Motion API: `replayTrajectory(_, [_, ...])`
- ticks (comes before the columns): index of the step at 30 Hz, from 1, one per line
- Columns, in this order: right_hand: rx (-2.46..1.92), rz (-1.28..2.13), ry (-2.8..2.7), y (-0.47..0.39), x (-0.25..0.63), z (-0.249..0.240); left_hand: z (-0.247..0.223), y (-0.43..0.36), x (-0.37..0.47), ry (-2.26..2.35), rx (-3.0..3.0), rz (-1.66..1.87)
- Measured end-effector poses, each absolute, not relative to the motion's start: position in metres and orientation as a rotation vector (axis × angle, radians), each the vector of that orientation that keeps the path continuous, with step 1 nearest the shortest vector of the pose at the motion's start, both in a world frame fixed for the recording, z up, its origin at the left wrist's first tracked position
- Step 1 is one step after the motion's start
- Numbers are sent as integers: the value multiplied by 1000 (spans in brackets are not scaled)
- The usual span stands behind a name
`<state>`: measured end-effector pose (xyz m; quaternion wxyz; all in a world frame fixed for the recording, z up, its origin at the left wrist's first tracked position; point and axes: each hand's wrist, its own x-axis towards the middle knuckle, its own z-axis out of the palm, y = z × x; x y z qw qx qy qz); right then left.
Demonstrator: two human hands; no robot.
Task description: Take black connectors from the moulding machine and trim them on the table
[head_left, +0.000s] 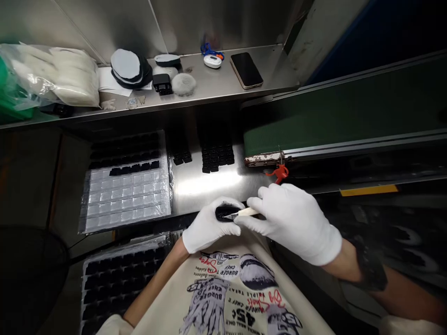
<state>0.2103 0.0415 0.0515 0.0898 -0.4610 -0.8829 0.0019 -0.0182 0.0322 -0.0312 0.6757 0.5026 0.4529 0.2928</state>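
Observation:
Both hands wear white gloves and meet near the bench's front edge, close to my body. My left hand (pixel 212 225) is closed around a small black part (pixel 223 213), its hollow side facing up. In my right hand (pixel 295 222) is a knife with a pale handle (pixel 247 211), pinched between thumb and fingers. The knife's pointed metal blade (pixel 231 216) reaches over the black part; whether it touches is too small to tell. Beyond my hands, more black parts (pixel 218 157) stand in rows on the metal bench (pixel 195 195).
A clear tray (pixel 127 197), partly filled with black parts, lies left; a fuller tray (pixel 122 279) sits below it. Right are a green conveyor belt (pixel 342 111) and a red-handled tool (pixel 279 173). The back shelf holds a phone (pixel 246 70), scissors (pixel 208 49) and pads (pixel 184 84).

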Motion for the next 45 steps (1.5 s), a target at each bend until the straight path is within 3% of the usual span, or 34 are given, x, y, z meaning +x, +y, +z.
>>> replayTrajectory(6, [-1122,-124,-2687,42,211,62,-25,29,-14,948,1123,575])
replayTrajectory(11, [-1143,-5,-2790,36,224,77,-19,22,5,923,1102,563])
replayTrajectory(20, [-1477,48,-2791,-2,275,86,-8,3,56,891,1269,436])
replayTrajectory(27, [-1611,-44,-2581,-52,308,73,-9,-30,101,920,1461,573])
replayTrajectory(37, [-1818,143,-2466,-97,359,34,-28,-74,160,1072,1276,510])
replayTrajectory(45, [-1857,69,-2487,-107,368,46,-68,-85,154,920,986,506])
